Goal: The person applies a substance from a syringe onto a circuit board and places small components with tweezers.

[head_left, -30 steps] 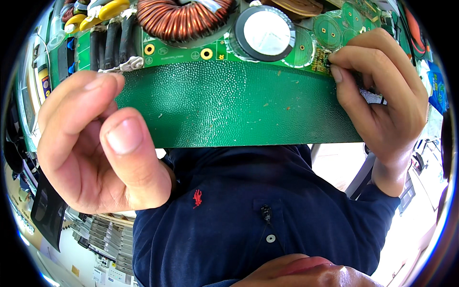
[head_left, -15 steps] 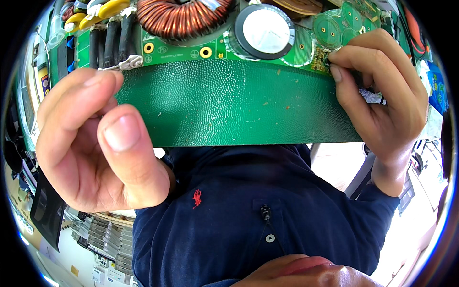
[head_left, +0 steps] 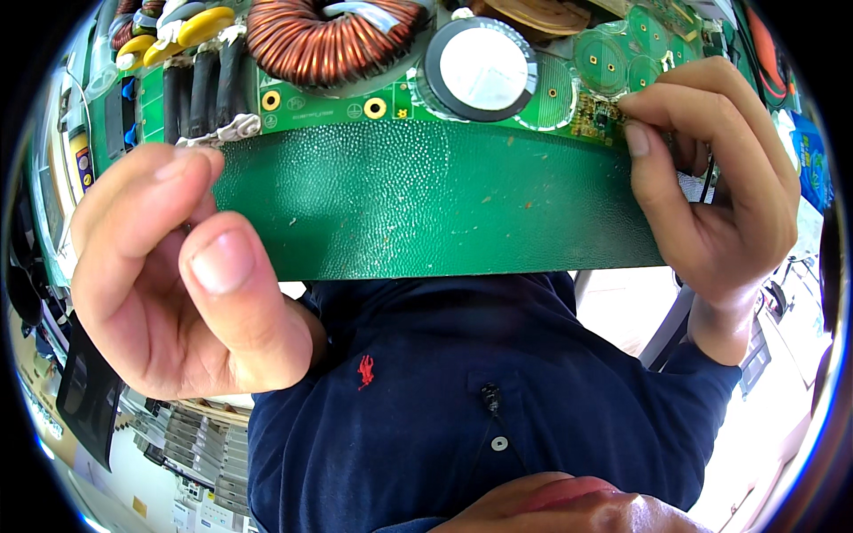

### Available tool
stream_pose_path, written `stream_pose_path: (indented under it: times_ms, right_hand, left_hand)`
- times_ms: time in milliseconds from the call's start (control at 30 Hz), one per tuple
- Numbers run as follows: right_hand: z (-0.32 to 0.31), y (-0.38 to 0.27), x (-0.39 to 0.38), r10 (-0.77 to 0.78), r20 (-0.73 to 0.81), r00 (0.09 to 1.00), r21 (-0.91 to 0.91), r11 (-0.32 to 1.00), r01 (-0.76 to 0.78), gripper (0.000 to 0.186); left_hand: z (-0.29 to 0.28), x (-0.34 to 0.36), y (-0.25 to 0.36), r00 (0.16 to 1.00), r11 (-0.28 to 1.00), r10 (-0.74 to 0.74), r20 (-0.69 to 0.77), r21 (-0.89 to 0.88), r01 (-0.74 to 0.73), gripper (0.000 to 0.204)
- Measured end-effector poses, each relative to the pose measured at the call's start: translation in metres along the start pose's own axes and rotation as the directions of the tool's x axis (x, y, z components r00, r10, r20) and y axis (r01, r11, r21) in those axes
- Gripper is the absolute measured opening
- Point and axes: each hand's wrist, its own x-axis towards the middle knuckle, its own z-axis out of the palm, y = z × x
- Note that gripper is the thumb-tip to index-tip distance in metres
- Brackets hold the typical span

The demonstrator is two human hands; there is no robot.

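A green circuit board (head_left: pixel 333 114) lies across the top of the view, crowded with large parts. On it sit a copper-wound toroid coil (head_left: pixel 306 49) and a big round capacitor (head_left: pixel 482 64) with a white top. At the board's front right, my right hand (head_left: pixel 724 178) pinches thumb and forefinger close together beside small parts (head_left: pixel 595 120). Whatever lies between those fingertips is too small to make out. My left hand (head_left: pixel 169 275) is raised at the left, near black sleeved leads (head_left: pixel 204 93) ending in white paste. Its fingers curl loosely, the thumb apart from them, with nothing visible in them.
A textured green mat (head_left: pixel 418 204) covers the bench up to its front edge, close to my dark blue shirt (head_left: pixel 426 373). Yellow disc parts (head_left: pixel 206 28) stand at the board's far left. A blue packet (head_left: pixel 810 160) and red-handled tool (head_left: pixel 766 49) lie at right.
The board appears slightly lower and further left in the view. My right hand sits slightly lower, still pinched at the board's edge. My left hand keeps nearly the same pose.
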Motion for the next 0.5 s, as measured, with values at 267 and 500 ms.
stream_pose_path:
  times_ms: [267, 500]
  right_hand:
    - [-0.0008, 0.0008, -0.0005, 0.012, 0.001, 1.0, 0.0, 1.0, -0.012, 0.017]
    - [-0.0033, 0.0017, -0.0007, 0.03, 0.005, 1.0, 0.0, 1.0, -0.03, 0.017]
  left_hand:
    - [-0.0048, 0.0018, -0.0035, 0.998, 0.998, 0.012, 0.059, -0.055, -0.009, 0.019]
    - [-0.0008, 0.0026, -0.0017, 0.998, 0.998, -0.006, 0.06, -0.065, 0.009, 0.019]
